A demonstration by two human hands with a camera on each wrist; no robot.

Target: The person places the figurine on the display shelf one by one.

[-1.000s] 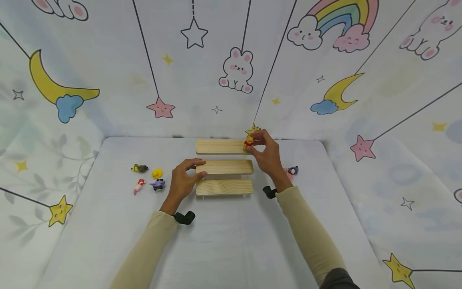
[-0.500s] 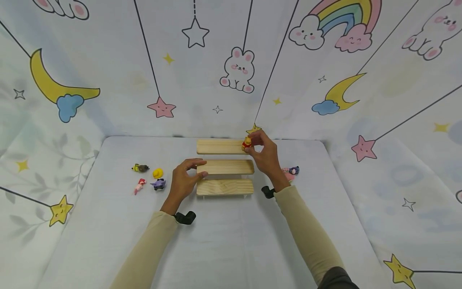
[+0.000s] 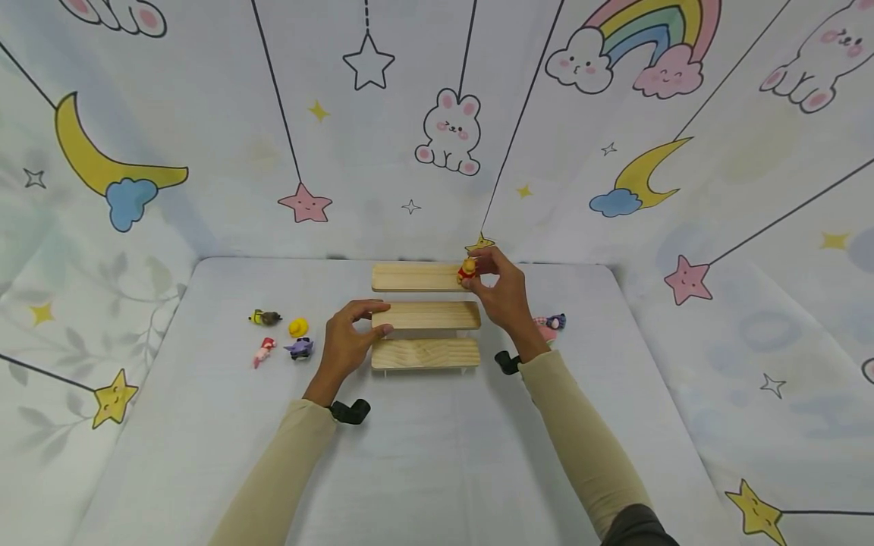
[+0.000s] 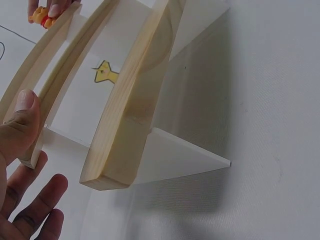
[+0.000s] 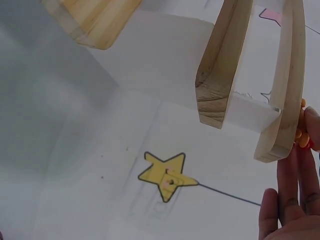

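Observation:
A small yellow bear figure in a red shirt (image 3: 467, 271) stands at the right end of the top board (image 3: 416, 277) of a three-step wooden shelf. My right hand (image 3: 504, 292) pinches it between thumb and fingers. In the right wrist view the figure (image 5: 303, 136) is mostly hidden behind the board end and the hand. My left hand (image 3: 347, 341) grips the left end of the middle board (image 3: 433, 315), with its thumb (image 4: 25, 102) on top and a finger underneath. The bottom board (image 3: 423, 354) sits lowest and nearest me, on clear supports (image 4: 175, 155).
Left of the shelf lie a yellow-and-grey figure (image 3: 264, 318), a round yellow toy (image 3: 297, 327), a red-and-pink figure (image 3: 263, 353) and a purple toy (image 3: 299, 349). A dark blue and pink toy (image 3: 554, 322) is partly hidden by my right arm. A patterned cloth wall (image 3: 382, 152) rises behind the shelf.
My right hand has moved slightly left along the top board with the bear figure, then stayed there over the last half second. My left hand keeps its hold on the middle board.

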